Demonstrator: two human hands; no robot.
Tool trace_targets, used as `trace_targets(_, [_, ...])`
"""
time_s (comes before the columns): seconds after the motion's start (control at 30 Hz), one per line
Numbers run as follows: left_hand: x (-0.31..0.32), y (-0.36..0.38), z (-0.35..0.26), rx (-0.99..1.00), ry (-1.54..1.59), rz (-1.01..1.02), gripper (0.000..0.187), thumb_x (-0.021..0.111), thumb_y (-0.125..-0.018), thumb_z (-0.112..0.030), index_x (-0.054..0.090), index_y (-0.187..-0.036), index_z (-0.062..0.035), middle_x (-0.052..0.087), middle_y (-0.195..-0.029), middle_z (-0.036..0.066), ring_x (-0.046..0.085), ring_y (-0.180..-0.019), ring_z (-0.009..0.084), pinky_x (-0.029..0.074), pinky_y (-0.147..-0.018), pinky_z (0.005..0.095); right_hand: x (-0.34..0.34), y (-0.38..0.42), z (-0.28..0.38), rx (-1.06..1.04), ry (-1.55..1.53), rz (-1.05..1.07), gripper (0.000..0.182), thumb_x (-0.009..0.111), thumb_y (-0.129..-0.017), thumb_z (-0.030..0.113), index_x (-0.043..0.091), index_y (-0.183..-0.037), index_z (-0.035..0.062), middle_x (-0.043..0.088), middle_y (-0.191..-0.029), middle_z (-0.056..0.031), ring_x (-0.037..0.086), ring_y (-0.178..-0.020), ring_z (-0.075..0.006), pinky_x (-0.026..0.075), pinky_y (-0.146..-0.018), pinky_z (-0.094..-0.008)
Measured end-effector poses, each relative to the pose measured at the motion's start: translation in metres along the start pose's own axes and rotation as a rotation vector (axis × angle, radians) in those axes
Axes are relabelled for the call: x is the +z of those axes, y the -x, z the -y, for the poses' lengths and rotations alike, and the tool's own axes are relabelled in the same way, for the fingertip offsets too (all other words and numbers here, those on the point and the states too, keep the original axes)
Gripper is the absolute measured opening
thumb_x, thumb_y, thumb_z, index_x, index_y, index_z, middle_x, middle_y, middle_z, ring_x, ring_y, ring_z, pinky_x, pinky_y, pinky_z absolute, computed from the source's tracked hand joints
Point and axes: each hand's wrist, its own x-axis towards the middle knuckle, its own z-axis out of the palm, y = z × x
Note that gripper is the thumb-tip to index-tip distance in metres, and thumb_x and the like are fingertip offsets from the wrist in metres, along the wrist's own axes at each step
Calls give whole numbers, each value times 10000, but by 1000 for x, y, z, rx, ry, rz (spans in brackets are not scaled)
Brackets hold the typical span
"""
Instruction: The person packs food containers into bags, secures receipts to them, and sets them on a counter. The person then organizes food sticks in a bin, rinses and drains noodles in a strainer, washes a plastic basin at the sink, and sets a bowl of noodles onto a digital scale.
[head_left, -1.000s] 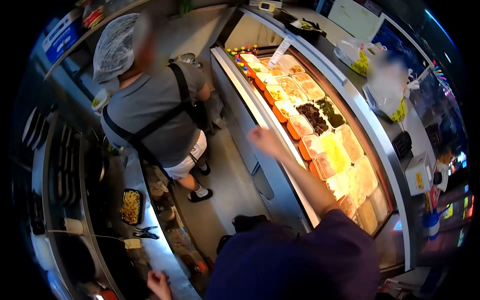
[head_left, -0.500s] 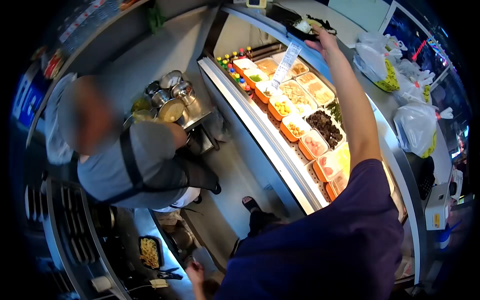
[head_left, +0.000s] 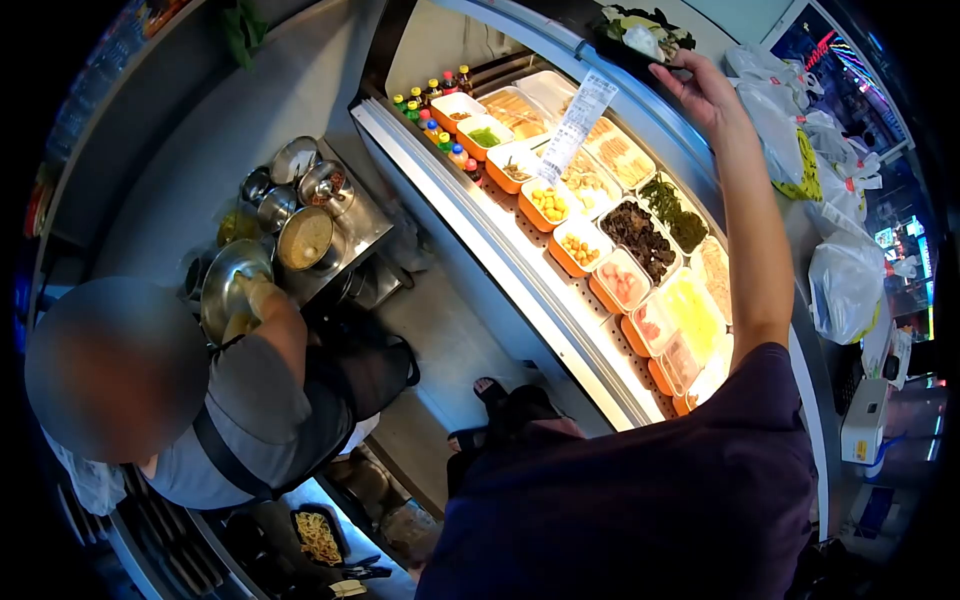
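My right hand (head_left: 705, 92) reaches up to the counter at the top of the view. Its fingers and thumb are closed on the edge of a black food tray (head_left: 610, 48). Leafy greens and a white lump, perhaps in plastic, are in the tray, which is partly cut off by the dark border. A printed paper receipt (head_left: 578, 125) hangs over the display case just below. My left hand is out of sight.
A lit display case (head_left: 480, 235) with orange tubs of food runs diagonally below my arm. Tied white plastic bags (head_left: 845, 285) stand on the counter to the right. At left a co-worker (head_left: 245, 420) handles a metal bowl (head_left: 222, 290) beside several pots.
The view has shifted, and the co-worker now has a large metal bowl by the pots. My left hand has gone out of view at the bottom. My right hand stays at the food tray.
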Motion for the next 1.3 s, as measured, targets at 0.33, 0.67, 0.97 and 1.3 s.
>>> trace_targets(0.33, [-45,-63,7,42,39,13,216,632,-895,-289,646,-999,-100,630,-833,116,614,-714,283,512,-673,433,132,45,-53,166,-54,240,141,663,-801,-75,556,-730,-16,567,-765,-112,665,-803,-225,570,-771,-262])
trace_targets(0.67, [-42,-20,4,-50,130,-151,234,612,-920,-310,633,-1043,-112,629,-876,101,616,-728,277,511,-660,435,329,15,-309,446,-109,722,222,596,-832,7,552,-1044,59,581,-1036,-57,599,-1008,-185,560,-833,-458])
trace_targets(0.97, [76,119,-26,-287,349,-478,257,652,-914,-326,622,-1019,-94,648,-854,86,628,-705,234,511,-611,391,526,10,-484,419,321,898,197,581,-869,-19,484,-1020,63,615,-920,-79,660,-747,-180,617,-530,-321])
trace_targets(1.3, [149,209,-83,-634,904,-679,317,750,-881,-327,613,-920,-43,690,-771,70,648,-641,147,509,-529,298,649,71,-669,-766,1336,1022,187,487,-925,102,492,-1076,-7,473,-1289,-423,696,-806,-429,585,-683,-484])
